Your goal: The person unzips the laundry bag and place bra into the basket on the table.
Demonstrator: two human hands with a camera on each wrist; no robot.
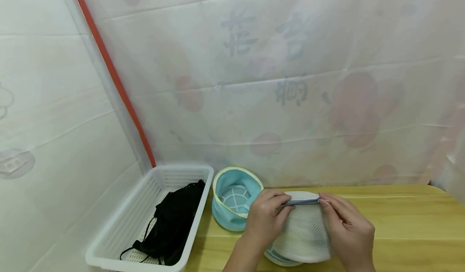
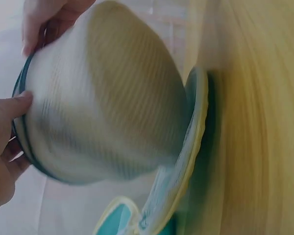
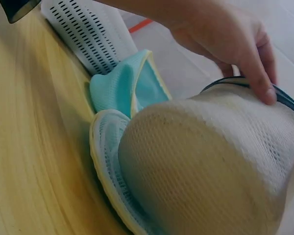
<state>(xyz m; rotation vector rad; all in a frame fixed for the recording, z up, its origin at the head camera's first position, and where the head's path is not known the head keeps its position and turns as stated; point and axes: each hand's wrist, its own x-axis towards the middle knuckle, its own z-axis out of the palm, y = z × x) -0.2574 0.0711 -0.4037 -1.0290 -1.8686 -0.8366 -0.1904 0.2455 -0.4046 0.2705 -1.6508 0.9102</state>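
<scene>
A white mesh laundry bag (image 1: 305, 235) with a blue-grey rim is held up between both hands. My left hand (image 1: 267, 213) pinches the rim on one side, thumb on the near face. On the other side, the right hand (image 1: 350, 227) pinches the same rim between thumb and fingers. The bag's rounded bottom hangs over a flat round mesh piece (image 3: 105, 161) with yellow edging, partly hidden beneath it. Close to the left hand stands a teal mesh bag (image 1: 229, 219), open at the top with a yellow rim.
At the left, a white plastic basket (image 1: 101, 250) contains a black garment (image 1: 174, 223) with thin straps. Everything rests on a wooden table (image 1: 407, 239). Behind it hangs a pale printed sheet (image 1: 232, 118), with a red strip (image 1: 112, 74) along the left corner.
</scene>
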